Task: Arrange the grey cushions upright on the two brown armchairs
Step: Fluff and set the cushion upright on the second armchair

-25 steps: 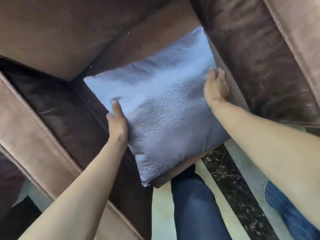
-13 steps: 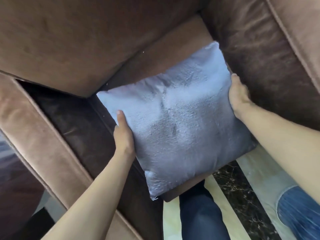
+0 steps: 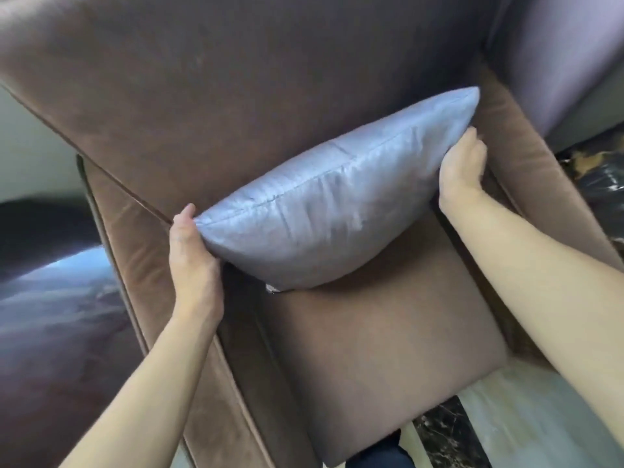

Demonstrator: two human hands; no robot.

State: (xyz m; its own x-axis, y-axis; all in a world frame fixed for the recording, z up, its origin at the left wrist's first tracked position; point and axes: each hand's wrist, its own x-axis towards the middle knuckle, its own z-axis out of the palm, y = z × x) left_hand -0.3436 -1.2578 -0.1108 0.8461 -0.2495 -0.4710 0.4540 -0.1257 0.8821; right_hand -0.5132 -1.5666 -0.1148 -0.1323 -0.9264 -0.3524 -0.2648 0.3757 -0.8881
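**Grey cushion up on its edge against the armchair back**

So here's the view from the head cam, looking down into a brown armchair point(image 3: 371, 349). The grey cushion point(image 3: 324, 211) is standing on edge at the rear of the seat, its back face leaning against the chair's backrest point(image 3: 236, 96). You mostly see its top seam running diagonally, from the lower left up to the upper right corner. The bottom edge sits on the seat cushion, and a little tag or zipper pull pokes out under it near the left.

Both hands are on it, one at each end. The left hand point(image 3: 192, 251) cups the left corner, thumb up by the seam, palm pressed flat on the side, fingers hidden behind the fabric. The right hand point(image 3: 462, 167) is pushed against the right end, fingers curled loosely round the edge. So the grip on both sides is more a flat squeeze between two palms than a pinch.

The left armrest point(image 3: 141, 265) runs just beside the left wrist, and the right armrest point(image 3: 526, 170) is right behind the right hand. Glossy marbled floor point(image 3: 506, 430) shows at the bottom right, plus a bit of dark blue trouser leg point(image 3: 374, 456) at the seat's front edge.
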